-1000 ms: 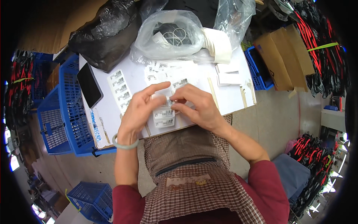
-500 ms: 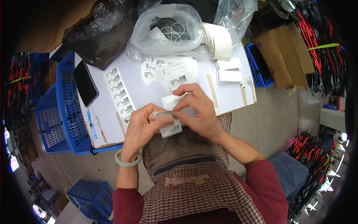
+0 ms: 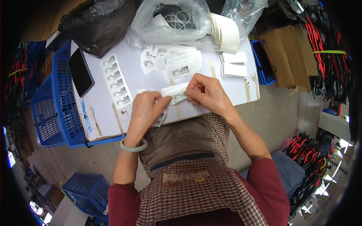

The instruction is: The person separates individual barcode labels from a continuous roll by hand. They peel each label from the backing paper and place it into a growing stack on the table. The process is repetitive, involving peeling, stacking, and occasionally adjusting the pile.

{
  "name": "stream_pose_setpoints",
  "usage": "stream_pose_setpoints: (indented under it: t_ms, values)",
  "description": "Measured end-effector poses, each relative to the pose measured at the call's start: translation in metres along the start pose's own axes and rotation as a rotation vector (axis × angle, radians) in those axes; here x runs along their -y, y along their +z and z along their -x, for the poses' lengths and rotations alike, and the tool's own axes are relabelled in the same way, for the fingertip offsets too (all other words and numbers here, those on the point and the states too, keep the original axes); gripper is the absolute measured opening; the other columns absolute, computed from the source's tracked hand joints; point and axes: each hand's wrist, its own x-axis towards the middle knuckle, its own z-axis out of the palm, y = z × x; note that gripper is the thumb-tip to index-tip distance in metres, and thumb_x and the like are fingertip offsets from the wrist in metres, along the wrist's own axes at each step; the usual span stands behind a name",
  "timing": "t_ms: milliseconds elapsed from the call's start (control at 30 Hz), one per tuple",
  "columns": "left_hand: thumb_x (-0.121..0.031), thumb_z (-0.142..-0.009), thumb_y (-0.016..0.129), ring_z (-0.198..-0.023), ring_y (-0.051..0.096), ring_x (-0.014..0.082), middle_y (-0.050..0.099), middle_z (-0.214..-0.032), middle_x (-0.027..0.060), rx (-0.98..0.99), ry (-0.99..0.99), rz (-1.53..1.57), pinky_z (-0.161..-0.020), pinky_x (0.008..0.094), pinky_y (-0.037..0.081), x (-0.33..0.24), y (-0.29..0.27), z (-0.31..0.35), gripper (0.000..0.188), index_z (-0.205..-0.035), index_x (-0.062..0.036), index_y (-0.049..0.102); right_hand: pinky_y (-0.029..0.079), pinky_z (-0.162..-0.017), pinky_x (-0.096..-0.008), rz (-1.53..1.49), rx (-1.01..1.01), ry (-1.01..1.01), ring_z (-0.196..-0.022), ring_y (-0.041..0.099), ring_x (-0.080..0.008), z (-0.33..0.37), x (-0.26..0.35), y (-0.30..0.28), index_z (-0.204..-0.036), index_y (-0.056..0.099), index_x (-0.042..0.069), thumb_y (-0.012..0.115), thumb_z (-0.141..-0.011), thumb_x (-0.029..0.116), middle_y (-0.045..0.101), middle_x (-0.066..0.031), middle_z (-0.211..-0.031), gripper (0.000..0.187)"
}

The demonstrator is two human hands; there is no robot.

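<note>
A white tag (image 3: 173,89) lies near the table's front edge, with a barcode sticker (image 3: 178,98) along its lower part. My right hand (image 3: 209,94) is closed in a pinch at the sticker's right end. At its left end rest the thumb and fingertips of my left hand (image 3: 147,111), which is also closed. A strip of barcode stickers (image 3: 160,119) is tucked in the left hand, poking out below the thumb. Beyond the tag lies a loose pile of white tags with barcodes (image 3: 173,62). On the left is a longer sheet of barcode stickers (image 3: 116,82).
Stacks of blank white tags (image 3: 233,70) sit at the right. At the back are a clear plastic bag (image 3: 169,32) with string inside, a fanned stack of cream tags (image 3: 226,34) and a black bag (image 3: 96,28). A phone (image 3: 80,72) lies left, beside blue crates (image 3: 68,98).
Both hands have moved forward from the table edge to the white tag. A sticker now lies on that tag between my fingertips, while the sticker strip stays in my left hand.
</note>
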Motion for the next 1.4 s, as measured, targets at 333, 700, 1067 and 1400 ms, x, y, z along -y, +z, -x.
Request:
stream_pose_setpoints:
  t_ms: [333, 700, 1067, 1400]
  values:
    - [-0.027, -0.086, 0.07, -0.046, 0.052, 0.0097, 0.058, -0.051, 0.0087, -0.011, 0.019, -0.002, -0.047, 0.0294, 0.04, 0.004, 0.003, -0.003, 0.034, -0.071, 0.0036, 0.072, 0.041, -0.052, -0.0219, 0.196, -0.023, -0.054, -0.057, 0.055, -0.0065, -0.001, 0.0, 0.003, -0.083, 0.063, 0.0, 0.069, -0.085, 0.008, 0.065, -0.0035, -0.065, 0.01]
    - [-0.036, -0.084, 0.07, -0.047, 0.056, 0.0315, 0.057, -0.051, 0.0154, -0.252, 0.05, 0.026, -0.049, 0.0408, 0.043, -0.025, -0.012, -0.006, 0.041, -0.061, -0.0015, 0.068, 0.047, -0.056, -0.0282, 0.027, -0.158, -0.118, -0.059, 0.06, -0.0125, -0.013, 0.013, -0.008, -0.083, 0.063, -0.002, 0.069, -0.082, 0.006, 0.064, -0.0071, -0.064, 0.01]
    - [-0.028, -0.084, 0.071, -0.042, 0.05, 0.0159, 0.058, -0.05, 0.0076, -0.063, 0.129, 0.013, -0.044, 0.0307, 0.038, -0.027, -0.022, -0.052, 0.035, -0.062, -0.0018, 0.068, 0.047, -0.049, -0.0402, 0.488, -0.439, -0.338, -0.052, 0.062, -0.0299, -0.032, 0.021, -0.011, -0.071, 0.059, 0.002, 0.078, -0.071, 0.013, 0.061, -0.0118, -0.058, 0.023]
    - [-0.035, -0.082, 0.074, -0.041, 0.049, 0.0208, 0.056, -0.048, 0.0118, -0.17, 0.182, -0.114, -0.046, 0.0338, 0.039, -0.02, -0.016, -0.04, 0.041, -0.061, -0.0004, 0.067, 0.052, -0.066, -0.0378, 0.732, -0.493, -0.464, -0.082, 0.061, -0.0273, -0.005, -0.011, -0.009, -0.086, 0.063, 0.0, 0.079, -0.07, 0.006, 0.055, -0.0108, -0.086, 0.023]
